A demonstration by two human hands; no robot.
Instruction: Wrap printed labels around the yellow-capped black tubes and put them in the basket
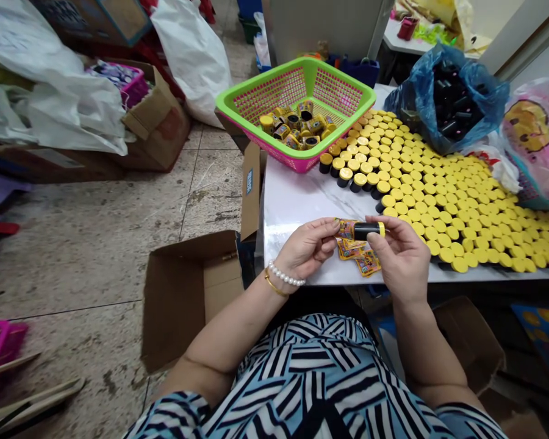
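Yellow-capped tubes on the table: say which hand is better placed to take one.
Probably the right hand: it sits nearer the yellow-capped tubes, though it holds a black tube; the left hand is farther, pinching a printed label.

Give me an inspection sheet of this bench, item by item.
Surface: white marble-look table.
Job's things: right hand grips a yellow-capped black tube; left hand pinches a printed label against its end. More labels lie beneath. Rows of capped tubes stand on the table.
Clutter: green-and-pink basket of labelled tubes; blue plastic bag of black tubes.
Grippers: none; two bare hands, both closed on the tube.
Cables: nothing seen.
Surroundings: tiled floor, open cardboard box, white sacks.
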